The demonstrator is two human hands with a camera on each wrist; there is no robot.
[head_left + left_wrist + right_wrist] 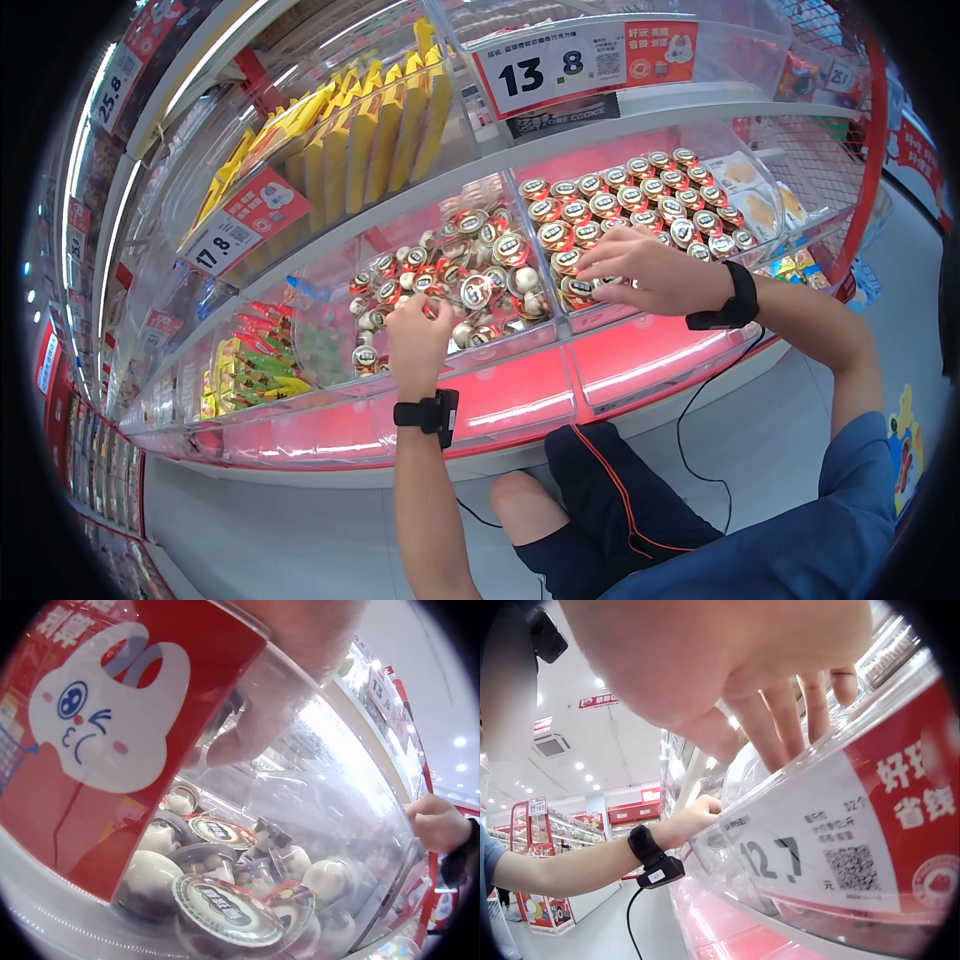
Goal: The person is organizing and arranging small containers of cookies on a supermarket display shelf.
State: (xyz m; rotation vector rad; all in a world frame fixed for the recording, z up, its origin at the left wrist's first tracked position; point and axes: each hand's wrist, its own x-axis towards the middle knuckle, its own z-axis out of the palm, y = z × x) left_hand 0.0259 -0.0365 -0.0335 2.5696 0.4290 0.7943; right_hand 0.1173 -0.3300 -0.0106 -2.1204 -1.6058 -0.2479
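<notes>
My left hand [416, 340] is over the left clear bin, its fingers curled down among jumbled small snack cups [478, 290] with printed round lids. In the left wrist view, a dark-rimmed snack cup [231, 703] shows partly between thumb and fingers; the rest is hidden by the hand and a red label. My right hand [650, 272] reaches over the front of the right bin, fingers extended above cups [605, 205] standing lid-up in close rows. The right wrist view shows those fingers [780, 712] straight, past the bin's front wall, with their tips partly hidden.
A clear divider [540, 250] separates the two bins. Yellow packets [365, 140] fill a bin above left, and green and red packets [260, 350] lie further left. Price signs [545, 75] hang on the shelf. A black cable [690, 420] runs down from the right wrist.
</notes>
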